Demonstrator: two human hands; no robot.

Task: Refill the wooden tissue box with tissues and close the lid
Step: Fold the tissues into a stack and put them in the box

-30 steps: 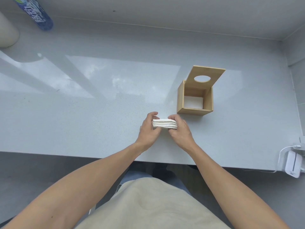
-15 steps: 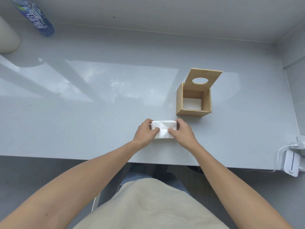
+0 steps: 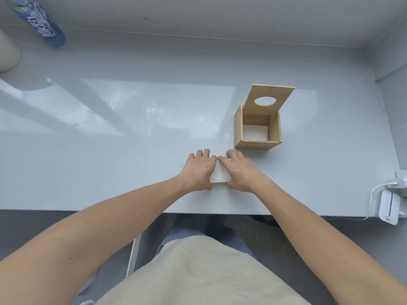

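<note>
Grey counter (image 3: 110, 150), both hands flat on tissues (image 3: 219, 175) (box (image 3: 256, 144) open)

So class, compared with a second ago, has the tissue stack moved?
Yes. The tissue stack now lies flat on the table, lowered from its raised, edge-on hold near the wooden box.

Most of the tissue stack (image 3: 219, 175) lies hidden under the left hand (image 3: 199, 170) and right hand (image 3: 241, 170), only a white wedge showing between them; whether the fingers (image 3: 230, 155) grip it or merely press it flat cannot be told; the blue bottle (image 3: 37, 23) is cut off by the top edge, its label too blurred to read; a pale rounded object (image 3: 7, 56) runs off the left edge; the white device (image 3: 388, 209) at the desk's (image 3: 110, 161) right end is partly cropped.
</note>
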